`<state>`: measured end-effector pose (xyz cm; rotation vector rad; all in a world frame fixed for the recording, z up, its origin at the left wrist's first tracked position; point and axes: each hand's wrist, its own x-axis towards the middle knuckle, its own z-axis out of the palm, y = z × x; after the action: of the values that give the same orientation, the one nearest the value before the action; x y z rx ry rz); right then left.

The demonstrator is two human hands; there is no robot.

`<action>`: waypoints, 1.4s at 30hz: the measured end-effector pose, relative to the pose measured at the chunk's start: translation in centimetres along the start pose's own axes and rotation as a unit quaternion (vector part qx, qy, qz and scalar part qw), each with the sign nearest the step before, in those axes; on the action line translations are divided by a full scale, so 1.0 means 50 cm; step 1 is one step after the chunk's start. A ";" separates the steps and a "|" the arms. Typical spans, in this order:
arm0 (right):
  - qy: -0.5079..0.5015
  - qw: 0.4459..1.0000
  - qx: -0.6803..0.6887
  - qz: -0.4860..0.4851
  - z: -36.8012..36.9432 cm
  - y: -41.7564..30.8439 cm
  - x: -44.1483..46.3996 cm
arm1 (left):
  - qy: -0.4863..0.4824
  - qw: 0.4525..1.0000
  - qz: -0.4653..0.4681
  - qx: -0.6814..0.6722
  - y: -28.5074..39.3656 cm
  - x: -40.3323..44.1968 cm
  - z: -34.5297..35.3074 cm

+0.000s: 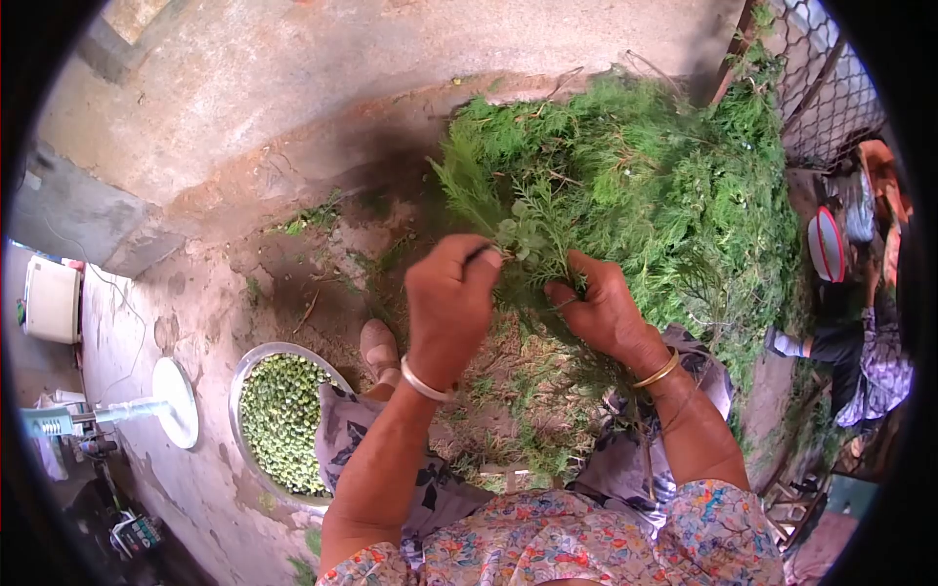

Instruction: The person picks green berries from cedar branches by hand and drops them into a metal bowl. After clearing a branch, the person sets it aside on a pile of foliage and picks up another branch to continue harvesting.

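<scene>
A feathery green conifer sprig (547,220), bearing a cluster of pale green cones (521,232), is in front of me. My right hand (608,311), with a gold bangle at the wrist, grips the sprig's stem between thumb and fingers. My left hand (451,293), wearing a white bangle, is closed in a pinch right beside the cones. What lies between its fingertips is hidden. Left of my leg, a round metal pan (237,391) is filled with small green cones (281,420).
A large heap of conifer branches (674,186) lies against the wall ahead and to the right. A standing fan's round white base (176,402) is on the left floor. At the far right another person's leg (826,344) shows beside a wire mesh (831,88).
</scene>
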<state>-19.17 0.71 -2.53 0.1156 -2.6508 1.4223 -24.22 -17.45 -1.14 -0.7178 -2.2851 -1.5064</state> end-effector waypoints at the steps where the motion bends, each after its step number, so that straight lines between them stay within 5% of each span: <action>1: -0.003 1.000 0.010 0.006 -0.002 -0.002 0.000 | 0.004 0.959 -0.207 -0.194 0.020 0.015 -0.024; 2: -0.001 1.000 0.010 0.007 -0.003 -0.003 0.000 | 0.007 0.839 -0.397 -0.372 0.027 0.025 -0.044; 3: 0.012 1.000 0.021 0.017 -0.005 -0.005 0.000 | 0.004 0.839 -0.397 -0.372 0.010 0.029 -0.063; 5: 0.026 0.999 0.030 0.026 -0.008 -0.004 0.000 | 0.030 0.729 -0.346 -0.590 -0.028 0.035 -0.093; 8: 0.037 0.999 0.035 0.020 -0.007 0.004 0.000 | 0.047 0.706 -0.366 -0.604 -0.011 0.047 -0.096; 12: 0.022 1.000 -0.011 0.013 -0.015 -0.002 -0.001 | 0.066 0.711 -0.370 -0.594 -0.027 0.037 -0.090; 14: 0.013 1.000 -0.018 0.018 -0.017 0.000 -0.002 | 0.044 0.859 -0.343 -0.377 -0.007 0.040 -0.084; 15: 0.003 1.000 -0.023 0.004 -0.014 0.007 -0.003 | 0.044 0.859 -0.343 -0.377 0.000 0.040 -0.075; 17: -0.008 0.999 -0.029 -0.011 -0.012 0.008 -0.004 | -0.032 0.984 -0.155 -0.078 0.012 0.039 -0.057; 23: -0.019 0.999 -0.033 -0.023 -0.007 -0.001 -0.004 | -0.193 0.913 -0.315 -0.174 0.001 0.033 -0.046; 42: -0.047 0.999 -0.014 -0.004 -0.019 -0.012 -0.010 | -0.129 0.814 -0.395 -0.407 0.012 0.021 -0.007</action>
<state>-18.54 1.16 -1.59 0.1930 -2.7411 1.4093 -24.78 -17.34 -0.01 -0.0764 -2.1525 -3.0342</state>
